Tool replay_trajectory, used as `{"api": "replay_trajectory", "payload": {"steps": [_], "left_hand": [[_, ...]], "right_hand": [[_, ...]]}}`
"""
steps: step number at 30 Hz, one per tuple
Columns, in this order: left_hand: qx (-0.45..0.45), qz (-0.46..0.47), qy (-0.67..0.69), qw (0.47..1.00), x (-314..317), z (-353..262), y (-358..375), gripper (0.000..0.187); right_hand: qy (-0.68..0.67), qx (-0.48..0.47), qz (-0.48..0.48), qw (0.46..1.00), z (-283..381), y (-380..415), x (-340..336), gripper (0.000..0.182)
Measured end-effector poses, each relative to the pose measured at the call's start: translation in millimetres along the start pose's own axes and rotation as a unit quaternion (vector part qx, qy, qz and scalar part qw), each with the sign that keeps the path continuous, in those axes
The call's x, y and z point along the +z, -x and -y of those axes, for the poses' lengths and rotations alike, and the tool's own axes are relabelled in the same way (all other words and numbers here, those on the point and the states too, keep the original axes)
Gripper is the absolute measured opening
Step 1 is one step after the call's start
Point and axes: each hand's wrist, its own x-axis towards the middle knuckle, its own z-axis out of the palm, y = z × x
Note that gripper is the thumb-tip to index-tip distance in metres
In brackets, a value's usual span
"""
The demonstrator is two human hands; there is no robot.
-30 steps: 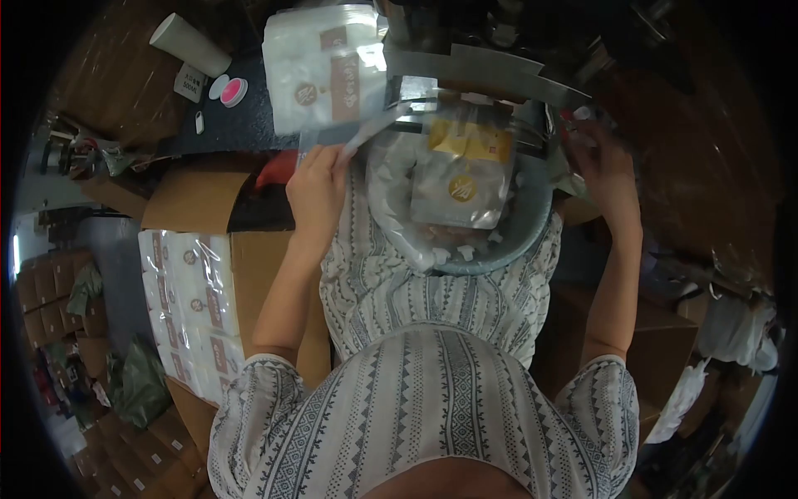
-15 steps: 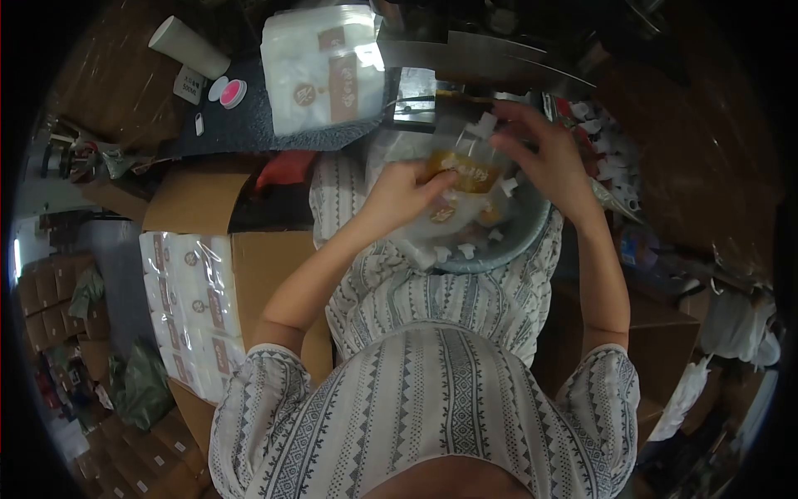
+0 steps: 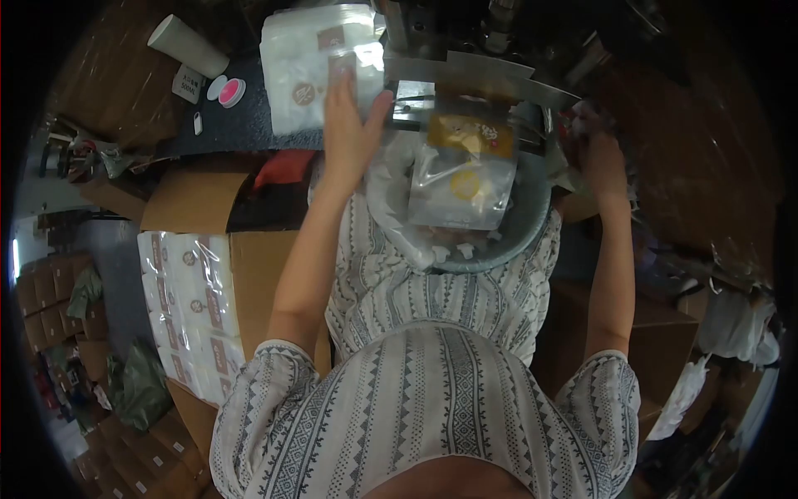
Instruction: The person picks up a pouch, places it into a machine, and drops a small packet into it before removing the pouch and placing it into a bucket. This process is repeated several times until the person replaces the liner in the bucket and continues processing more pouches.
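My left hand (image 3: 351, 141) lies with fingers stretched and thumb apart against the front of a stack of clear plastic pouches (image 3: 303, 62) with brown labels. My right hand (image 3: 605, 169) reaches to the far right, at the pile of small white and red pieces (image 3: 584, 121); its fingers are blurred and partly hidden. Between the hands, a clear pouch with a yellow-orange label (image 3: 465, 179) stands at the metal edge of a machine (image 3: 465, 71), above a grey-blue basin (image 3: 532, 233) on my lap. Small white plastic fittings (image 3: 465, 249) lie in the basin.
To the left, an open cardboard box (image 3: 262, 274) holds packed pouches (image 3: 191, 308). A white cup (image 3: 189, 46) and a round pink-filled container (image 3: 232, 93) sit on the dark table mat (image 3: 249, 125). Another carton (image 3: 648, 333) stands at right.
My left hand has let go of the labelled pouch and moved up-left to the stack. My right hand has moved right, to the small pieces. The pouch now stays at the machine.
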Motion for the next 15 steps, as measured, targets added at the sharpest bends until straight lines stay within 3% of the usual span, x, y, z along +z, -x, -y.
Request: {"api": "replay_trajectory", "payload": {"steps": [1,2,3,7,9,11,15], "left_hand": [[-0.002,0.003,-0.001,1.000,-1,10,14,0.058],[0.055,0.056,-0.163,0.984,-1,19,29,0.062],[0.110,0.106,-0.321,0.935,-7,19,34,0.067],[0.115,0.099,-0.229,0.961,-32,21,47,0.048],[0.033,0.131,-0.162,0.977,-52,18,40,0.024],[0.016,0.103,-0.136,0.985,-64,6,46,0.016],[0.024,0.101,-0.077,0.992,-73,-36,51,0.008]], "right_hand": [[0.020,0.030,0.039,0.999,10,1,-10,0.032],[0.040,0.057,0.074,0.995,15,-1,-16,0.031],[0.039,0.054,0.072,0.995,14,-1,-15,0.031],[-0.006,-0.004,0.005,1.000,5,4,-9,0.025],[-0.002,-0.024,-0.007,1.000,9,0,-22,0.025],[-0.116,0.050,0.053,0.991,37,10,-51,0.025],[-0.271,0.008,0.107,0.957,106,25,-66,0.021]]}}
